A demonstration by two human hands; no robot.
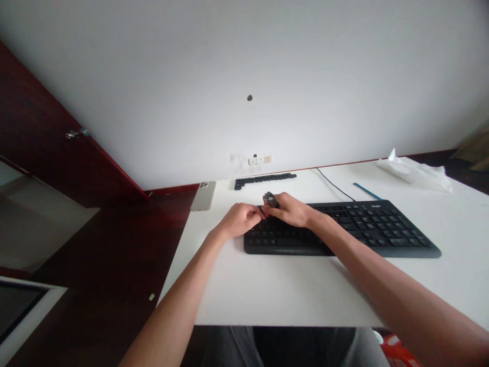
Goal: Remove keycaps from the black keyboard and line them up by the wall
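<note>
Fingers of the left hand (pixel 240 220) pinch close at the keyboard (pixel 382 224); what they grip, I can't tell. Left to right: red door (pixel 49 117), dark floor (pixel 114 255), phone (pixel 204 196), white table (pixel 267 290), keys (pixel 265 179), right hand (pixel 288 210) holding a small dark tool (pixel 270 199), white bag (pixel 416 172).

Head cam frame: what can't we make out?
Dark object: head view, right hand covers much of it.
Keyboard, upper left keys: head view, behind left hand and right hand.
Loose keycaps, legends: head view, too small.
Cable, far end: head view, out of sight past desk's back edge.
Red item: head view, cut by bottom edge.
</note>
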